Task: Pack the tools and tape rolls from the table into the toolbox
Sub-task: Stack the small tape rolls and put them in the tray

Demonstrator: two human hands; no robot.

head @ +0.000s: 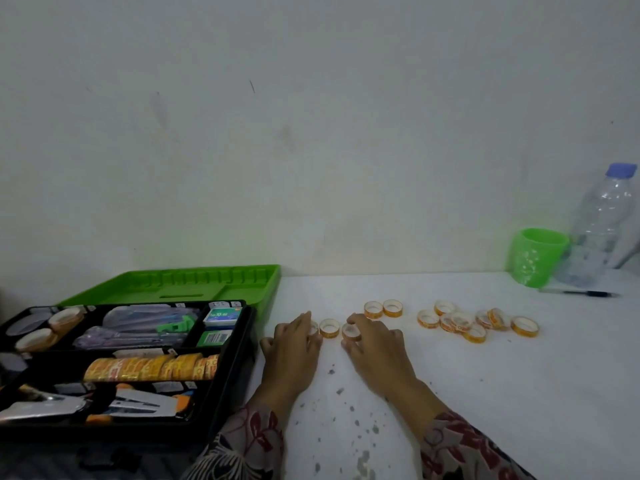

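Gathering the loose tape rolls looks like the step in hand. Both hands lie palm-down on the white table [519, 393], just beside the open toolbox [242, 358], at either end of a short row of three rolls. The left hand [294, 344] has fairly straight fingers and a splayed thumb. Its fingertips rest against the left roll [314, 328], most of which it hides, so it seems to press rather than grip. The right hand [375, 344] arches a finger and thumb round the right roll [351, 331] in a light pinch. The middle roll [329, 328] sits untouched between them.

A pair of rolls [382, 309] lies just behind, and a loose cluster [464, 322] lies further right, some leaning on each other. Inside the toolbox a packed line of rolls [152, 368] stands on edge, reaching nearly to its compartment's right wall.

If the hands squeeze the three together and lift them as one, the middle roll is held only by side pressure and would likely drop out. A dropped roll landing on edge could run off across the table. With so little room left in that compartment, forcing more in may tip the standing line or leave rolls proud of the tray.
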